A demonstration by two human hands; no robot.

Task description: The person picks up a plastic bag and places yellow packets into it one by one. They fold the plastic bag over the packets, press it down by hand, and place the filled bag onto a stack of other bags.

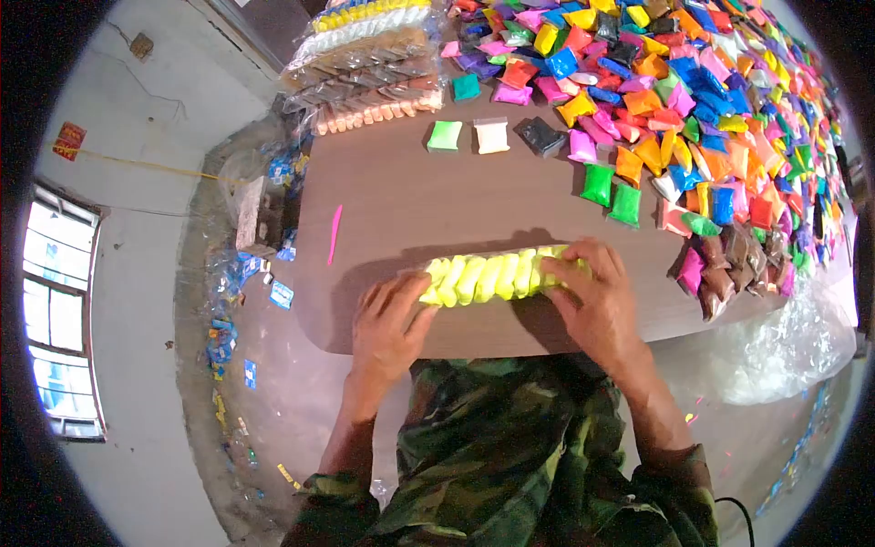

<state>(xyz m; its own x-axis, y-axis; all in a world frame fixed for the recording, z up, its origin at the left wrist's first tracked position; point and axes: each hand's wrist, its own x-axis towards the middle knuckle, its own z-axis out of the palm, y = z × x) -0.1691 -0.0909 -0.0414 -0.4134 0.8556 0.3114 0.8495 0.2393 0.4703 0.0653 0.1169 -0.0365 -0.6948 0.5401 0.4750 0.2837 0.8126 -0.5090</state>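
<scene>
A clear bag with a row of bright yellow packets lies crosswise near the table's front edge. My left hand grips its left end, fingertips on top and thumb along the near side. At the right end, my right hand holds the bag between curled fingers and thumb. Beyond it lie a light green packet, a cream packet and a black packet. Two green packets rest to the right of these.
A large heap of coloured packets covers the back right. Filled clear bags are stacked at the back left. A pink strip lies on the table. Brown packets and a clear plastic bag are at the right.
</scene>
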